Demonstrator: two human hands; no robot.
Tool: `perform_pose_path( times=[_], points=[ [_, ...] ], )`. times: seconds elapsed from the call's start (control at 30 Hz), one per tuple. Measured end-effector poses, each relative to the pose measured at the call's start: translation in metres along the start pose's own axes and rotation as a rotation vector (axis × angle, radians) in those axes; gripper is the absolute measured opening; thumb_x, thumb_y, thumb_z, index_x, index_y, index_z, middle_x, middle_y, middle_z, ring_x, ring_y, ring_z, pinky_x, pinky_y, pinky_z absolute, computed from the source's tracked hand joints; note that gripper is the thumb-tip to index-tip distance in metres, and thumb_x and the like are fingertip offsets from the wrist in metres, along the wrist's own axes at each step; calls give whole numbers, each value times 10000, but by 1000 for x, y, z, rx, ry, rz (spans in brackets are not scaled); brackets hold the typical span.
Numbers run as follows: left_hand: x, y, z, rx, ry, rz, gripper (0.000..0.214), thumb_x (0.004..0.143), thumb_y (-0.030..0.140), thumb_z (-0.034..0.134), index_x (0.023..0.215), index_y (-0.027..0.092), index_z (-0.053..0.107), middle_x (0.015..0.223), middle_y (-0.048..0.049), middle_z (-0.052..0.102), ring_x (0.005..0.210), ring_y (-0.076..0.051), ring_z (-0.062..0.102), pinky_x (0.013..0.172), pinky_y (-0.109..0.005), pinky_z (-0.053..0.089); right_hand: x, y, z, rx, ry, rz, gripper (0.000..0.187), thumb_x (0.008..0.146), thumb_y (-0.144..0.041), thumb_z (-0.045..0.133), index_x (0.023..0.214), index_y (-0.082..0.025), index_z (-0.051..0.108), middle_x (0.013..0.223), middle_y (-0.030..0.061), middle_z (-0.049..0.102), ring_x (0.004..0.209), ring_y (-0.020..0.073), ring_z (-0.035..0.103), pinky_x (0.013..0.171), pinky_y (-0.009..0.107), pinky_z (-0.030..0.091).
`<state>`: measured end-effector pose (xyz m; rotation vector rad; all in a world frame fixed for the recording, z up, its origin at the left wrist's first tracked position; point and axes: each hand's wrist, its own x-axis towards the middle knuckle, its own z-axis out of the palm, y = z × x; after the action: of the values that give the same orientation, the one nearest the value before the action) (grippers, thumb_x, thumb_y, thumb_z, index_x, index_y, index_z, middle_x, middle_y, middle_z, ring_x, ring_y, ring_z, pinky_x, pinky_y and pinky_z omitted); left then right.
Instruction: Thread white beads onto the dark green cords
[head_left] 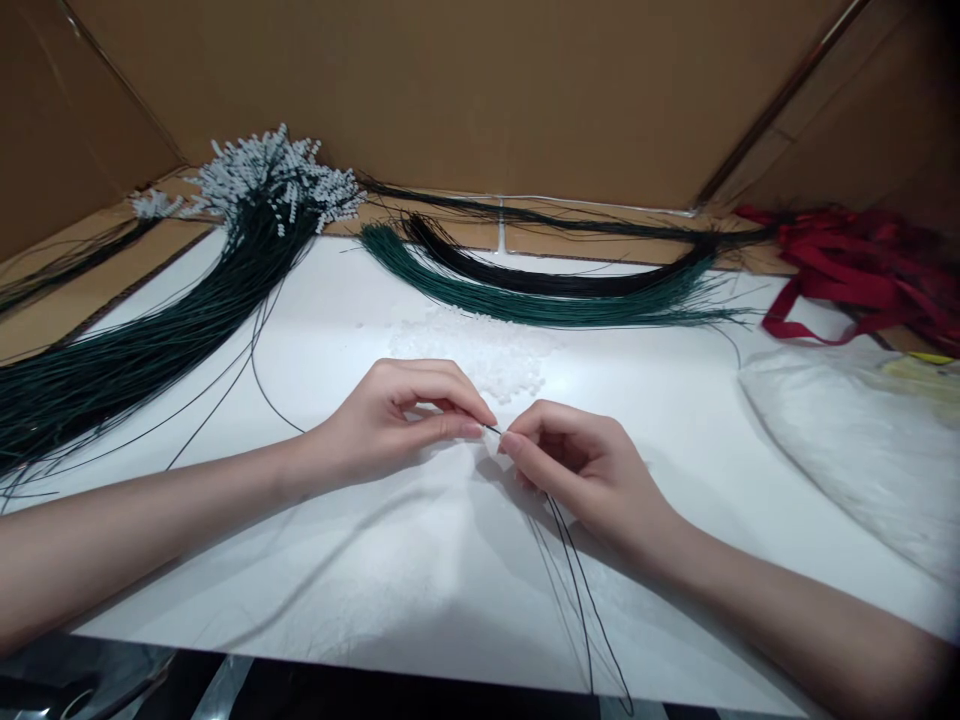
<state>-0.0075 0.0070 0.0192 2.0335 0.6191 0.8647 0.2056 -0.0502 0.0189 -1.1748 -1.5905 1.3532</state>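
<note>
My left hand (420, 400) has its thumb and forefinger closed in a pinch over the pile of small white beads' near side. A short piece of thin dark wire (492, 429) runs from that pinch to my right hand (581, 455), whose thumb and fingers are closed on it too. Below the right hand, two dark strands (555, 508) of wire hang down past the table's front edge. Something tiny and whitish shows by the left fingertips, too small to make out. The white beads (502, 365) lie loose on the white tabletop (360, 570) just beyond both hands.
At left lies a thick bundle of dark green wires (187, 300) with white beaded tips (270, 180). Green wires (480, 302) and black wires (540, 280) lie behind the beads. Red ribbon (832, 280) and a clear plastic bag (855, 440) are at right. Cardboard walls (450, 90) enclose the back.
</note>
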Motion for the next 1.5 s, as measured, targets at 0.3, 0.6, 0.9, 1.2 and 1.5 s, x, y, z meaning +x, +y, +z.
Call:
perform_pose_path(
  times=[0.3, 0.6, 0.9, 1.2, 1.5],
  points=[
    [0, -1, 1, 38, 4, -27, 74, 894, 210, 687, 911, 160, 738, 869, -47, 707, 780, -133, 654, 685, -246, 498, 0, -1, 1, 22, 27, 12, 239, 930, -319, 626, 750, -163, 613, 611, -21, 544, 544, 87, 470, 490, 223, 344],
    [1, 1, 1, 47, -14, -12, 98, 909, 222, 663, 915, 151, 730, 873, -55, 702, 777, -132, 653, 689, -233, 498, 0, 0, 1, 25, 48, 7, 174, 926, -331, 626, 834, -184, 632, 615, -19, 560, 556, 109, 498, 506, 236, 380],
    [-1, -1, 2, -62, -21, -51, 112, 890, 145, 674, 993, 160, 714, 925, -46, 694, 823, -120, 656, 737, -218, 534, 0, 1, 1, 4, 45, -6, 161, 927, -290, 608, 814, -176, 599, 629, -25, 534, 554, 100, 494, 505, 237, 371],
    [-4, -3, 0, -132, -39, -73, 167, 875, 163, 698, 1042, 175, 699, 935, -47, 708, 858, -141, 675, 765, -239, 557, -1, -1, 0, -42, 15, -23, 168, 927, -264, 592, 785, -174, 585, 624, -25, 526, 547, 93, 477, 490, 227, 360],
    [-2, 1, 0, -118, -34, -80, 115, 910, 125, 653, 996, 167, 716, 931, -19, 706, 851, -90, 659, 765, -167, 517, 0, 0, 0, -65, 18, -48, 154, 916, -234, 591, 779, -164, 590, 616, -25, 526, 541, 89, 479, 480, 216, 362]
  ],
)
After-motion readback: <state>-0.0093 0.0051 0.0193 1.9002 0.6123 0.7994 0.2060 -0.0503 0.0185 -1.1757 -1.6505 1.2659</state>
